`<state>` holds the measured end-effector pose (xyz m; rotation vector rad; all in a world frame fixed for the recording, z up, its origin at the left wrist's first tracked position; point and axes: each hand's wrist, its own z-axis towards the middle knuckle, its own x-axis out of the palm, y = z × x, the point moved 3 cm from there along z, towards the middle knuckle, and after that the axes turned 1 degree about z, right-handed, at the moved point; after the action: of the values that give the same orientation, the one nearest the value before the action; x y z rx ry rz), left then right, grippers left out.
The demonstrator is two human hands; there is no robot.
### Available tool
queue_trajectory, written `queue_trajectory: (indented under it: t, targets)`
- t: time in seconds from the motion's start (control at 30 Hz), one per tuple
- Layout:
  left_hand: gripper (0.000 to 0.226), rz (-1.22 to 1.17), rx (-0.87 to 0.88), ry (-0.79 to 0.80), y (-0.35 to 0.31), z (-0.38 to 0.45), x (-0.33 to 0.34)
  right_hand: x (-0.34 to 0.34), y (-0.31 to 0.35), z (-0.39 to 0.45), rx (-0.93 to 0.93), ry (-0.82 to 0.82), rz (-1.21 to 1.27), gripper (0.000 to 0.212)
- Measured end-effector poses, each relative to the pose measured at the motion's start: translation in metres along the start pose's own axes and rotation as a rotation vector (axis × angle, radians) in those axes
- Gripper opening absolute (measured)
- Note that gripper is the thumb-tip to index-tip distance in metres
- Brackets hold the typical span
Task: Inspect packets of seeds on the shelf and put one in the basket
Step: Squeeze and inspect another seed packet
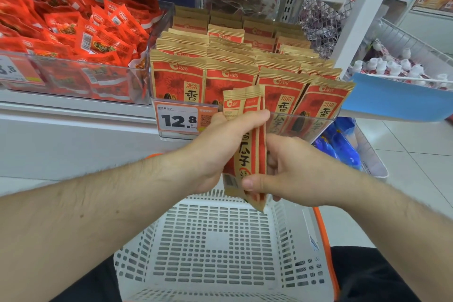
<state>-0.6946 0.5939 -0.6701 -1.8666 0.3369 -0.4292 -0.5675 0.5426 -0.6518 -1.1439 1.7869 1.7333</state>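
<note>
A shop aisle with white shelving (73, 115) fills the view, pale floor tiles off to the right of it. On the shelf, a clear bin (316, 127) holds rows of upright brown-and-red seed packets (181, 81), with a price tag (176, 119) clipped to its front edge; left of that bin lies a second bin heaped with small red sachets (81, 34), and right of it a wire rack of small white-capped bottles (392, 66). Below the bin, close to the person, sits a white slotted basket (208, 265) with an orange rim, nothing visible inside it. Just in front of the bin and straight above the basket, one packet (250, 152) is held upright, turned nearly edge-on to the camera. The left hand (220, 152) wraps its fingers round the packet's upper half; the right hand (291, 169) pinches the lower part, thumb across the near face and fingers curled behind. The packet looks like stiffish paper over loose seeds: probably light for its size, liable to bend and shift in the middle, not fragile and not slippery. Its firm side edges or flat sealed top seem the surest places to grip; from here it could likely be lowered straight into the basket.
</note>
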Motion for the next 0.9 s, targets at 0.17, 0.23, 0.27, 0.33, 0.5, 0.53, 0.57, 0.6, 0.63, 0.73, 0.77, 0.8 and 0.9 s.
queue_trajectory:
  t: [0.17,0.23,0.27,0.33,0.5,0.53,0.57,0.6,0.63,0.73,0.77,0.8,0.9]
  targets:
    - [0.089,0.11,0.031,0.143,-0.019,-0.01,0.012,-0.01,0.001,0.0,-0.09,-0.162,0.278,0.053]
    - [0.067,0.111,0.112,0.243,-0.017,-0.015,0.001,-0.014,0.002,0.002,-0.127,-0.269,0.371,0.048]
    - [0.053,-0.045,0.079,0.22,-0.015,-0.016,-0.004,-0.014,0.003,0.002,-0.135,-0.307,0.419,0.043]
    - [0.044,-0.077,0.075,0.245,-0.011,-0.015,0.0,-0.012,0.005,0.005,-0.124,-0.33,0.499,0.037]
    - [0.059,-0.081,0.033,0.317,-0.006,-0.018,0.016,-0.009,0.008,0.008,-0.104,-0.248,0.683,0.027]
    - [0.06,-0.084,0.043,0.341,-0.006,-0.018,0.017,-0.009,0.009,0.008,-0.113,-0.234,0.708,0.026]
    - [0.06,-0.082,0.052,0.355,-0.008,-0.017,0.019,-0.009,0.009,0.008,-0.122,-0.222,0.726,0.026]
    - [0.06,-0.076,0.049,0.359,-0.009,-0.017,0.019,-0.009,0.01,0.008,-0.125,-0.214,0.737,0.026]
    - [0.059,-0.074,0.039,0.364,-0.011,-0.017,0.018,-0.009,0.01,0.007,-0.123,-0.21,0.734,0.026]
    - [0.059,-0.101,0.029,0.326,-0.01,-0.017,0.016,-0.008,0.009,0.005,-0.113,-0.194,0.635,0.03]
    - [0.06,-0.138,0.025,0.297,-0.01,-0.016,0.016,-0.009,0.009,0.004,-0.108,-0.171,0.571,0.033]
    - [0.058,-0.18,0.017,0.254,-0.012,-0.016,0.014,-0.01,0.008,0.002,-0.11,-0.143,0.484,0.035]
    - [0.049,-0.25,0.035,0.129,-0.017,-0.013,0.009,-0.01,0.012,-0.006,-0.131,-0.057,0.179,0.041]
